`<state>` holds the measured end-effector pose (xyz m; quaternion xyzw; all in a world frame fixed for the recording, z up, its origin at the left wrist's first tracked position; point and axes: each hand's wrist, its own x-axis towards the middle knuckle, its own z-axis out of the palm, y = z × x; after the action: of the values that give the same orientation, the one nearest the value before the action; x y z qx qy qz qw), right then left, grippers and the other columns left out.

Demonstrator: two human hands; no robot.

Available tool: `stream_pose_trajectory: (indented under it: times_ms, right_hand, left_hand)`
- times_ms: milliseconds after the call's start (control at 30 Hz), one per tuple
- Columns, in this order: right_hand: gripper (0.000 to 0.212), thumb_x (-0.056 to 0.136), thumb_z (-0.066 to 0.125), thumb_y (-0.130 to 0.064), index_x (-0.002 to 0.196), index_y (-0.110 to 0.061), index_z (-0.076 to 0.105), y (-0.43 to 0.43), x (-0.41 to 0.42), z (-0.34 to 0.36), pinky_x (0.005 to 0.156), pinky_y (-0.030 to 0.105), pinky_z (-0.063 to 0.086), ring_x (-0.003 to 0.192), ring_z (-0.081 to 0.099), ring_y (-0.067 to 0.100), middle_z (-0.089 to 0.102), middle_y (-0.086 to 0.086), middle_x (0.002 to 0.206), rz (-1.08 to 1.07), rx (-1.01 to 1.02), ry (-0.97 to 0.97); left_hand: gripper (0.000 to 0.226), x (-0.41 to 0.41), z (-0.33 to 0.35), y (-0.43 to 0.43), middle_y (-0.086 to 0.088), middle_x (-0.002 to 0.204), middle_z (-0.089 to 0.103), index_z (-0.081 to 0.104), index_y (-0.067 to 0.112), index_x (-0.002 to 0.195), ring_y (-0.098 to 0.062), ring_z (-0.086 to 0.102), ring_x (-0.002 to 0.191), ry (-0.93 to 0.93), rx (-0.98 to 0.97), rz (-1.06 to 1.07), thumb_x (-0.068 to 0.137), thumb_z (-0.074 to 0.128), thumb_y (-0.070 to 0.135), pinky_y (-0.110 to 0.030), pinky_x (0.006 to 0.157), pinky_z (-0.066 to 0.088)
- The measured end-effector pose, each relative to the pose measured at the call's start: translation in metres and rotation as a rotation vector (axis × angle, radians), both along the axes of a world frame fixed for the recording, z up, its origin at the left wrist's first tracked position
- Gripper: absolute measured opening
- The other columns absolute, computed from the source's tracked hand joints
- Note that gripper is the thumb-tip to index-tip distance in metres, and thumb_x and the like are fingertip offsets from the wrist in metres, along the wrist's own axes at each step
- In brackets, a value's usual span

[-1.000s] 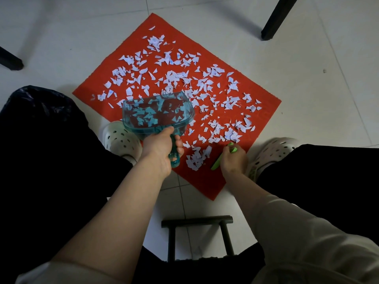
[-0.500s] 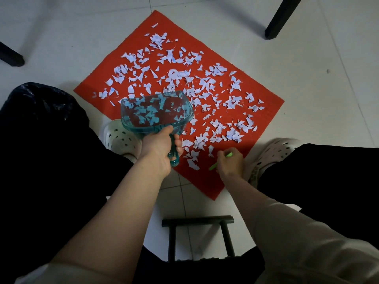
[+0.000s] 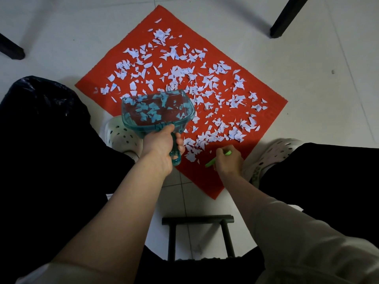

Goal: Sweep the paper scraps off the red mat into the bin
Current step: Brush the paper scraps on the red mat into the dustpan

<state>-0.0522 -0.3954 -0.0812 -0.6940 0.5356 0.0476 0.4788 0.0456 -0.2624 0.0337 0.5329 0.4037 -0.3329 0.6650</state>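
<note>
A red mat lies on the white tile floor, covered with several white paper scraps. My left hand grips the handle of a clear teal dustpan, held over the mat's near-left part; scraps show through its plastic. My right hand grips a small green brush low at the mat's near edge, just right of a heap of scraps. A bin lined with a black bag stands at the left, partly behind my knee.
My white perforated clogs sit at either side of the mat's near corner. Dark furniture legs stand at the far right and far left. A black stool frame is below me.
My right hand with the green brush has drawn back toward me and slightly right along the near edge, and the scraps there have shifted. The dustpan has stayed almost in place.
</note>
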Motion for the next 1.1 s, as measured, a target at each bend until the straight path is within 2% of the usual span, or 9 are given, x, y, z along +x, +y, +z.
stream_pose_trajectory:
  times_ms: [133, 267, 367, 467, 567, 667, 733, 900, 1100]
  right_hand:
    - [0.008, 0.093, 0.057, -0.024, 0.087, -0.019, 0.059, 0.006, -0.005, -0.004, 0.080, 0.046, 0.058, 0.087, 0.067, 0.030, 0.065, 0.007, 0.094, 0.090, -0.010, 0.090]
    - [0.010, 0.095, 0.056, -0.013, 0.098, -0.014, 0.065, 0.009, 0.014, 0.001, 0.080, 0.045, 0.059, 0.090, 0.064, 0.025, 0.058, -0.003, 0.091, 0.100, 0.132, -0.094]
    - [0.018, 0.096, 0.053, -0.013, 0.109, -0.016, 0.065, 0.006, 0.011, 0.003, 0.077, 0.040, 0.058, 0.085, 0.062, 0.021, 0.062, 0.004, 0.101, 0.081, 0.042, -0.114]
    - [0.029, 0.096, 0.051, -0.015, 0.125, -0.019, 0.054, 0.004, -0.001, 0.004, 0.071, 0.032, 0.051, 0.076, 0.053, 0.006, 0.056, -0.002, 0.098, 0.120, -0.043, -0.149]
    - [0.024, 0.094, 0.055, -0.015, 0.117, -0.018, 0.052, 0.002, 0.002, 0.011, 0.066, 0.035, 0.057, 0.076, 0.061, 0.012, 0.060, 0.002, 0.098, 0.270, -0.068, -0.181]
    - [0.015, 0.089, 0.062, -0.013, 0.104, -0.012, 0.063, -0.003, 0.016, 0.019, 0.066, 0.039, 0.060, 0.081, 0.065, 0.022, 0.067, 0.008, 0.100, 0.486, -0.051, -0.164]
    - [0.017, 0.087, 0.063, -0.011, 0.102, -0.014, 0.070, -0.002, 0.023, 0.023, 0.068, 0.035, 0.060, 0.082, 0.067, 0.021, 0.070, 0.010, 0.100, 0.645, -0.020, -0.136]
    - [0.021, 0.089, 0.067, -0.021, 0.109, -0.016, 0.072, 0.006, 0.027, 0.022, 0.087, 0.037, 0.056, 0.097, 0.064, 0.026, 0.067, 0.011, 0.115, 1.066, -0.030, 0.036]
    - [0.030, 0.096, 0.055, -0.010, 0.123, -0.017, 0.065, 0.001, 0.037, 0.020, 0.093, 0.041, 0.054, 0.107, 0.061, 0.030, 0.060, 0.011, 0.125, 1.094, -0.115, 0.174]
  left_hand:
    - [0.011, 0.000, 0.001, -0.002, 0.000, 0.060, 0.052, 0.052, 0.012, 0.092, -0.006, 0.045, 0.030, 0.000, 0.010, -0.016, 0.095, 0.054, 0.022, -0.015, 0.033, 0.037]
    - [0.011, -0.001, 0.001, 0.000, 0.000, 0.060, 0.052, 0.053, 0.012, 0.090, -0.006, 0.045, 0.030, 0.000, 0.017, -0.006, 0.095, 0.054, 0.022, -0.015, 0.034, 0.037]
    - [0.011, 0.000, 0.000, 0.002, 0.000, 0.062, 0.051, 0.053, 0.010, 0.094, -0.006, 0.045, 0.031, 0.003, 0.019, 0.009, 0.095, 0.054, 0.021, -0.015, 0.033, 0.037]
    - [0.012, 0.002, 0.000, 0.003, -0.001, 0.064, 0.050, 0.051, 0.010, 0.099, -0.006, 0.044, 0.030, 0.006, 0.015, 0.007, 0.096, 0.053, 0.021, -0.014, 0.033, 0.036]
    - [0.012, 0.005, 0.000, 0.005, -0.001, 0.064, 0.050, 0.050, 0.009, 0.099, -0.006, 0.044, 0.030, 0.011, -0.002, 0.029, 0.096, 0.052, 0.021, -0.013, 0.033, 0.036]
    - [0.012, 0.006, -0.001, 0.006, -0.001, 0.064, 0.050, 0.050, 0.010, 0.100, -0.007, 0.044, 0.029, 0.007, 0.003, 0.037, 0.096, 0.052, 0.021, -0.013, 0.033, 0.036]
    - [0.012, 0.006, -0.001, 0.007, -0.001, 0.064, 0.050, 0.050, 0.011, 0.101, -0.007, 0.043, 0.029, 0.011, 0.002, 0.044, 0.096, 0.052, 0.021, -0.013, 0.033, 0.036]
    - [0.012, 0.006, 0.000, 0.009, -0.001, 0.064, 0.050, 0.049, 0.010, 0.100, -0.007, 0.044, 0.029, 0.010, 0.008, 0.050, 0.096, 0.053, 0.021, -0.013, 0.033, 0.036]
    - [0.012, 0.006, -0.001, 0.010, -0.001, 0.064, 0.050, 0.049, 0.010, 0.094, -0.006, 0.044, 0.030, 0.009, 0.027, 0.040, 0.096, 0.052, 0.022, -0.013, 0.032, 0.036]
